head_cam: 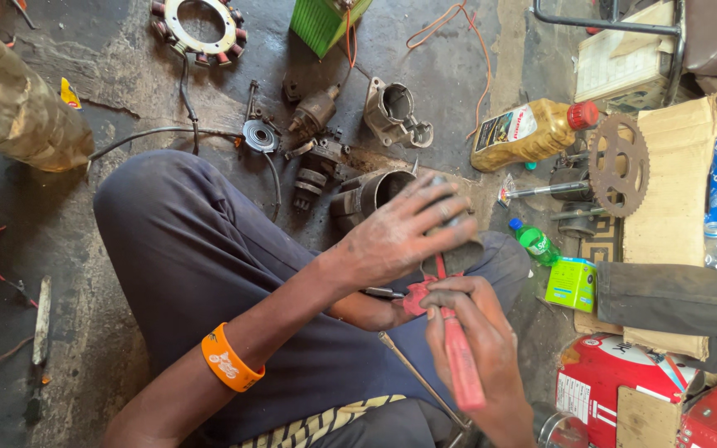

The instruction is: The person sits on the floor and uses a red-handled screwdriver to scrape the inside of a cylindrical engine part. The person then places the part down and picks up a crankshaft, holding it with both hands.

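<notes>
Left hand (400,236) fingers clasp a grey part — right hand (475,340) fingers grip a red-handled tool (460,361).

One head-worn view; looks steeply down, close over the lap and the cluttered floor (85,332).

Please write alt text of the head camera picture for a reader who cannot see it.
A seated person's left hand grips a dark metal part over the lap, while the right hand holds a red-handled tool to it. Motor parts, a rusty sprocket and an oil bottle lie on the dirty floor.
</notes>
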